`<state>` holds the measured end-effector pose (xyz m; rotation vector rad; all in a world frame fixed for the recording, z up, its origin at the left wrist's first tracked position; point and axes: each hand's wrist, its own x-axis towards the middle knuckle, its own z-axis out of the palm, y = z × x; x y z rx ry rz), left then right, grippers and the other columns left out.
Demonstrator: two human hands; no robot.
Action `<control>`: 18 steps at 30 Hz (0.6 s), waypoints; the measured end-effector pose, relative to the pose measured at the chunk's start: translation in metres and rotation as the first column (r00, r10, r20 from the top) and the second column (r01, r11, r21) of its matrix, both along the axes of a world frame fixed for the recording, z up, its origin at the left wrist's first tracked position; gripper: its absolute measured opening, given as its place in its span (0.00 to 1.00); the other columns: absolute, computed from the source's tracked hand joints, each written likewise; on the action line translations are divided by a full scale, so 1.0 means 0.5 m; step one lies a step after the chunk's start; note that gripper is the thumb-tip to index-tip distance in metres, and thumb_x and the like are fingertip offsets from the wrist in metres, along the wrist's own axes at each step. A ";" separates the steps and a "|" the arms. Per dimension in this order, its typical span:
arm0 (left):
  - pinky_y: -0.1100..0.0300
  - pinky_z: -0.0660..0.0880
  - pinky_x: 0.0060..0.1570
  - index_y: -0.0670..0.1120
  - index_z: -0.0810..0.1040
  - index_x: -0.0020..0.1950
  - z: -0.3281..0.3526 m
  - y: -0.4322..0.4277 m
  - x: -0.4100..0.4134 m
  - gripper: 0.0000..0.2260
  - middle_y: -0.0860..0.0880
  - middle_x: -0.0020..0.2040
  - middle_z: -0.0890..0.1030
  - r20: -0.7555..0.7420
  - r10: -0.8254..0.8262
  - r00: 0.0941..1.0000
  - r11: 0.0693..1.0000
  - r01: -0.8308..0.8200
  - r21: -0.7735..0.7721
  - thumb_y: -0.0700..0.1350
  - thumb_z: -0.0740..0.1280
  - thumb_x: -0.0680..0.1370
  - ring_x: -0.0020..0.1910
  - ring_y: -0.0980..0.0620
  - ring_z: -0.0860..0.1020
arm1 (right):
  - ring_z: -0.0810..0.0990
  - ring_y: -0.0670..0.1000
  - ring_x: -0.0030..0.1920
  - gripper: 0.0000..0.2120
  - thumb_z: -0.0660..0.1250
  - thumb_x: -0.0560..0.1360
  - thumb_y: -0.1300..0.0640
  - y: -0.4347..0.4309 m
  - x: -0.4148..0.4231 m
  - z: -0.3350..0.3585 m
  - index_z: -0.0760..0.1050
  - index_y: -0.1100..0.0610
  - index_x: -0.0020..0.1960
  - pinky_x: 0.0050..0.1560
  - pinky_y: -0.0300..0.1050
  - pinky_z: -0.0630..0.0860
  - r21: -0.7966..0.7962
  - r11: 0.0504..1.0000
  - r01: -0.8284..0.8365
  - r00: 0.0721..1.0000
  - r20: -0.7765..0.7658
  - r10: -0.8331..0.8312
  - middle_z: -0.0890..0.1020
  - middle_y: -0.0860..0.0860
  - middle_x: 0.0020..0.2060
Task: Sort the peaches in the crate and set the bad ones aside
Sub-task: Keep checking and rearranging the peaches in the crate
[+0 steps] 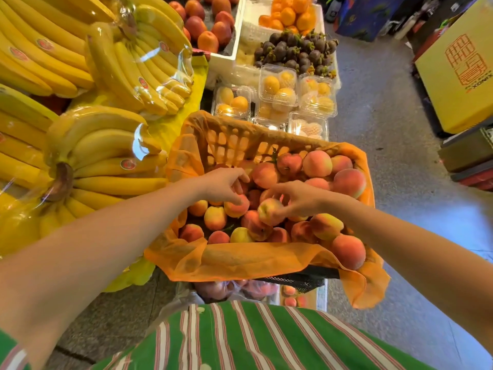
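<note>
Now both hands in crate (234, 259), near centre. Right hand (298, 198) fingers pinching yellow-red peach (269, 211), raised off heap, likely for inspection. Left hand (226, 184) fingertips curled onto neighbouring peach (237, 206), grip unclear. Orange mesh liner (186, 260) cushions fruit.

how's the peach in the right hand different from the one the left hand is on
The peach under the right hand, call it the right peach, is lifted above the pile and looks pale yellow with a pink blush. The left peach, under the left hand, sits in the pile among the others and is more orange-red. The right peach is pinched between fingers and thumb; the left peach is only touched from above. Both are in the orange-lined crate.
</note>
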<state>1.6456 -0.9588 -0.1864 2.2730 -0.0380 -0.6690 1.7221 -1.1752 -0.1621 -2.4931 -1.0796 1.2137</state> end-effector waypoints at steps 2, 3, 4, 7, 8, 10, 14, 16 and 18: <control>0.58 0.74 0.52 0.49 0.74 0.63 0.001 0.008 -0.003 0.17 0.49 0.56 0.79 0.094 -0.002 0.996 0.999 -0.003 0.054 0.46 0.70 0.75 0.54 0.52 0.76 | 0.77 0.51 0.52 0.26 0.72 0.71 0.42 0.009 -0.010 -0.001 0.70 0.48 0.65 0.51 0.49 0.77 -0.095 0.981 -0.170 0.976 0.124 0.181 0.77 0.48 0.55; 0.58 0.74 0.52 0.49 0.76 0.60 0.002 0.016 -0.002 0.13 0.50 0.55 0.80 0.137 -0.002 0.991 0.997 -0.009 0.079 0.45 0.69 0.76 0.54 0.52 0.77 | 0.76 0.51 0.51 0.27 0.72 0.70 0.42 0.018 -0.013 0.006 0.70 0.48 0.65 0.49 0.50 0.77 -0.146 0.962 -0.232 0.953 0.164 0.255 0.77 0.48 0.55; 0.58 0.74 0.51 0.50 0.77 0.58 0.004 0.022 -0.002 0.11 0.51 0.53 0.81 0.184 -0.003 0.983 0.995 -0.015 0.098 0.45 0.69 0.76 0.53 0.52 0.78 | 0.76 0.53 0.51 0.26 0.72 0.69 0.44 0.027 -0.015 0.017 0.70 0.49 0.64 0.47 0.51 0.77 -0.209 0.940 -0.270 0.934 0.178 0.308 0.78 0.49 0.54; 0.53 0.74 0.54 0.51 0.81 0.52 0.005 0.050 -0.004 0.07 0.51 0.49 0.82 0.359 0.005 0.933 0.984 -0.069 0.165 0.45 0.67 0.75 0.51 0.51 0.77 | 0.78 0.60 0.50 0.23 0.71 0.66 0.51 0.040 -0.016 0.031 0.74 0.51 0.60 0.45 0.58 0.78 -0.366 0.877 -0.311 0.929 0.077 0.361 0.79 0.54 0.52; 0.51 0.73 0.56 0.52 0.81 0.51 0.004 0.060 -0.006 0.07 0.51 0.48 0.81 0.423 0.008 0.906 0.975 -0.101 0.198 0.45 0.67 0.75 0.51 0.50 0.76 | 0.78 0.60 0.51 0.23 0.71 0.66 0.53 0.041 -0.018 0.028 0.75 0.51 0.61 0.46 0.58 0.79 -0.391 0.857 -0.336 0.924 0.041 0.380 0.79 0.54 0.53; 0.48 0.70 0.58 0.53 0.82 0.49 0.002 0.079 -0.012 0.07 0.50 0.48 0.80 0.541 0.002 0.841 0.946 -0.176 0.271 0.45 0.68 0.74 0.55 0.47 0.74 | 0.78 0.56 0.53 0.25 0.73 0.68 0.55 0.041 -0.022 0.014 0.74 0.50 0.64 0.50 0.53 0.80 -0.416 0.830 -0.370 0.913 0.000 0.407 0.78 0.52 0.56; 0.48 0.62 0.64 0.52 0.81 0.55 -0.007 0.113 -0.034 0.11 0.47 0.63 0.75 0.629 0.042 0.777 0.892 -0.313 0.327 0.45 0.69 0.73 0.68 0.44 0.66 | 0.78 0.53 0.52 0.18 0.69 0.75 0.49 0.058 -0.012 0.011 0.76 0.52 0.63 0.52 0.51 0.79 -0.270 0.922 -0.278 0.952 0.050 0.301 0.80 0.52 0.55; 0.46 0.58 0.69 0.51 0.77 0.63 -0.013 0.130 -0.045 0.17 0.47 0.71 0.69 0.616 0.083 0.783 0.874 -0.354 0.333 0.46 0.68 0.74 0.74 0.44 0.60 | 0.78 0.52 0.53 0.18 0.69 0.76 0.48 0.071 0.001 0.009 0.75 0.53 0.63 0.53 0.51 0.79 -0.143 0.970 -0.197 0.975 0.077 0.210 0.80 0.50 0.56; 0.45 0.55 0.72 0.51 0.70 0.71 -0.020 0.144 -0.055 0.23 0.47 0.76 0.61 0.582 0.105 0.807 0.871 -0.357 0.338 0.47 0.68 0.75 0.76 0.45 0.56 | 0.79 0.51 0.54 0.18 0.69 0.76 0.48 0.096 0.011 -0.003 0.75 0.55 0.63 0.55 0.51 0.78 -0.009 0.988 -0.153 0.986 0.059 0.153 0.79 0.50 0.56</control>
